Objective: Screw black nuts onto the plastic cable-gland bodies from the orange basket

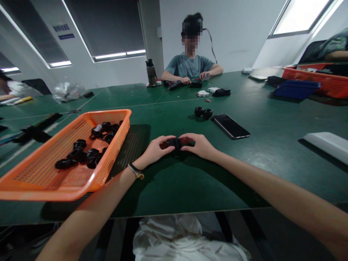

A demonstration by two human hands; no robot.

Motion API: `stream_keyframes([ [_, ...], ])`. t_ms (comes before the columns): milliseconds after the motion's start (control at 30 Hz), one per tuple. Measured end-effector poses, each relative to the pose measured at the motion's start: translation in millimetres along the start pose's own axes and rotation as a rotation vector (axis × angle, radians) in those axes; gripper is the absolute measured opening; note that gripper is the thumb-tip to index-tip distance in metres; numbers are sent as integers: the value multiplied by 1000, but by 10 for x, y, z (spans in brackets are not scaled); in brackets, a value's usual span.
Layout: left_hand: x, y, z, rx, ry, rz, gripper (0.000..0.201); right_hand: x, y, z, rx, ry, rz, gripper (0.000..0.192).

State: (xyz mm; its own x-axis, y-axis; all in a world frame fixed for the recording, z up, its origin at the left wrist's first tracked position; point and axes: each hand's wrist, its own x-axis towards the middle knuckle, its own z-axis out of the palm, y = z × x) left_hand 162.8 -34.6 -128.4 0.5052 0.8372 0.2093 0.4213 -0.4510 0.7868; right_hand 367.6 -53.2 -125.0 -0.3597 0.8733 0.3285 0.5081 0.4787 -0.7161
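Between my two hands, just above the green table (163,192), is a small black plastic fitting (174,143). My left hand (157,149) pinches its left end between thumb and fingers. Closed on its right end is my right hand (199,145). The fingers cover part of the piece, so its full shape is hidden. An orange perforated basket (119,145) stands to the left of my left hand, with several black pipe-like fittings (78,154) lying in it. Beyond my right hand sits a joined pair of round black fittings (203,112).
A smartphone (231,125) lies right of the fittings, and a white box-like object (327,145) is at the right. Across the table a person (190,67) handles small parts near a dark bottle (151,73). A blue tray (296,89) and red-orange basket (326,82) stand far right.
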Motion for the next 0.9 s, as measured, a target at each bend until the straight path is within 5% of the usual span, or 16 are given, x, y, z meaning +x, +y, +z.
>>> stream_keyframes([
  [900,1,12,9,-51,11,-10,44,-2,2,-14,-55,-5,-46,32],
])
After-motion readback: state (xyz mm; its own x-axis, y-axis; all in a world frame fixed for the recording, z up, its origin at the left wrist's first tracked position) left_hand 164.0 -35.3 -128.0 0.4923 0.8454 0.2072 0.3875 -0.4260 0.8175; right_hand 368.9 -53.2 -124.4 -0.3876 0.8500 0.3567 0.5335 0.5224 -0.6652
